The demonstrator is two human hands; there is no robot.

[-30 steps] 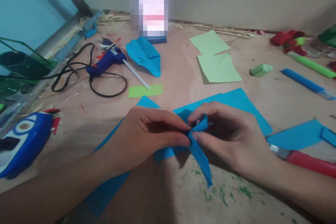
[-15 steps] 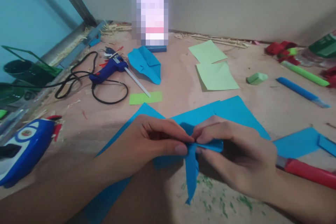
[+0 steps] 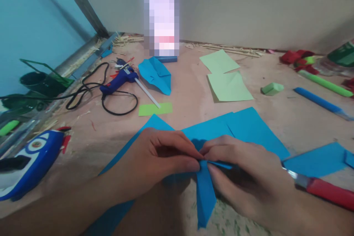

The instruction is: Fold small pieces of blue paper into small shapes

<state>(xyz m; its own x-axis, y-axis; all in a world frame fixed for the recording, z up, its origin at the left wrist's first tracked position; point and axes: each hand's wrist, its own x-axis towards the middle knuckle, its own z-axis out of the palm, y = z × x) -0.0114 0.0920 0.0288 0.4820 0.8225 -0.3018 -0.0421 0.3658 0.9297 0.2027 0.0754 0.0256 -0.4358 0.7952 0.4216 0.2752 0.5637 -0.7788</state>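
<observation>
Between my two hands is a folded blue paper strip (image 3: pixel 205 195), its pointed tail hanging down and a narrow end sticking out to the right. My left hand (image 3: pixel 163 155) pinches its upper fold between thumb and forefinger. From the other side my right hand (image 3: pixel 249 173) grips the same fold, with fingertips almost touching those of the left. Beneath and behind the hands lie larger blue paper sheets (image 3: pixel 249 129), partly covered by my arms. A red-handled tool (image 3: pixel 329 191) with a metal end lies beside my right wrist, partly hidden.
A blue glue gun (image 3: pixel 118 81) with a looped black cord lies at the back left, near a crumpled blue paper (image 3: pixel 156 75). Pale green sheets (image 3: pixel 229 86) sit at the back. A blue-and-white object (image 3: pixel 33 162) is at left; blue and green sticks (image 3: pixel 320 101) are at right.
The hanging tail of the blue strip has swung to show a wider face, and its right end looks thinner. Both hands keep their pinch; the view has tilted slightly upward.
</observation>
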